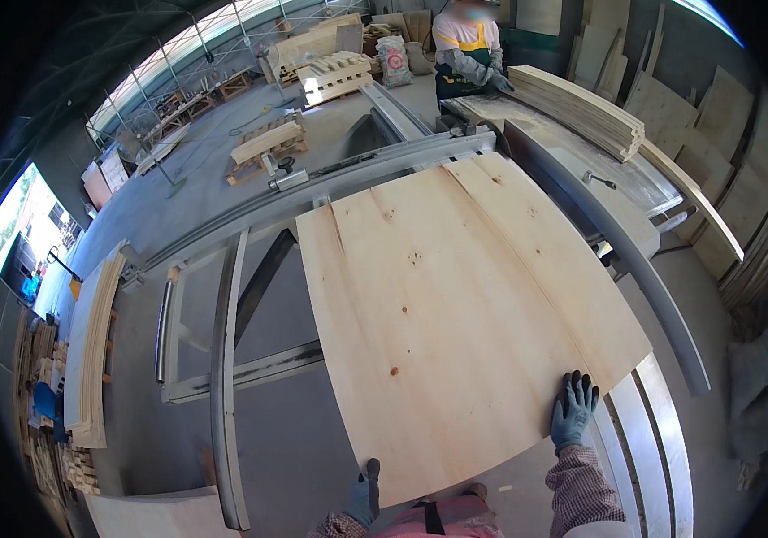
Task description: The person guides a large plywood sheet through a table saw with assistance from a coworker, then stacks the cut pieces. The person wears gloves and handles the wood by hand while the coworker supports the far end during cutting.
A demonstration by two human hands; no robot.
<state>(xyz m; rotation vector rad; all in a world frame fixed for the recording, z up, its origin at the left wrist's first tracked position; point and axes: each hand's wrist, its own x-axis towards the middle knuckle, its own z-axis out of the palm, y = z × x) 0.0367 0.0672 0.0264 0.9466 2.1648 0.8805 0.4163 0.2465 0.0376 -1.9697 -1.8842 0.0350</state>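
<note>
A large pale plywood sheet (455, 332) with knots and a long dark grain line lies across the metal frame of a sliding table saw. My left hand (364, 496), in a blue-grey glove with dark fingertips, holds the sheet's near left corner. Its thumb shows at the edge, while the other fingers are hidden. At the near right corner my right hand (573, 411), gloved alike, rests flat on the sheet with its fingers stretched out. Along the right side of the sheet runs the saw's long grey fence (608, 215).
Across the machine a co-worker (469, 54) in gloves touches a stack of wooden strips (581, 103). Slatted metal rails (648, 430) stand by my right arm. A stack of boards (92, 350) is at left; pallets with wood (267, 143) sit on the floor beyond.
</note>
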